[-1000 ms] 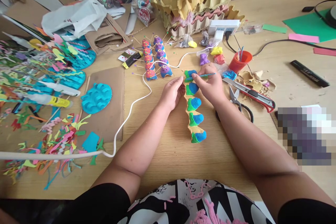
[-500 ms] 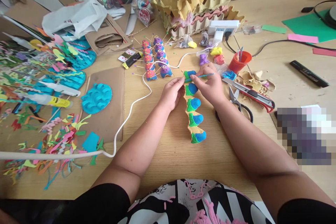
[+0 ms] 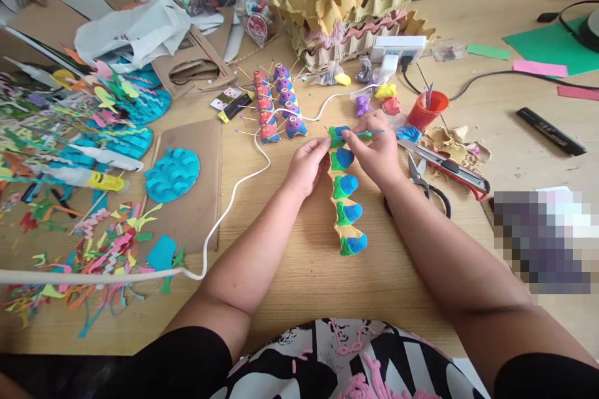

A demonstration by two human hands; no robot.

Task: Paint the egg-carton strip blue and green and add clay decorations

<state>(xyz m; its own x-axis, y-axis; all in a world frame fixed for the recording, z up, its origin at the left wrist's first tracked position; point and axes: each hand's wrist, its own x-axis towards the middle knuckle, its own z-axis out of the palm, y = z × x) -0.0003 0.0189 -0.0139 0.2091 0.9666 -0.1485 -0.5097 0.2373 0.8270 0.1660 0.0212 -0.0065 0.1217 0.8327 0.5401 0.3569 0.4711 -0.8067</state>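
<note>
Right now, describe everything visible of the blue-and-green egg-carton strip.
The blue-and-green egg-carton strip looks like clay-coated cardboard: five bumps in a row, each part green, part blue, with tan edges. It runs away from the person, bumps pointing right; whether it rests on the wooden table is unclear. The left hand holds its far end; the right hand, pinching a thin blue stick, is there too.

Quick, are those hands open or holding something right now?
Left hand: closed, gripping the blue-and-green strip near its far end.
Right hand: closed, holding a thin blue tool.
</note>
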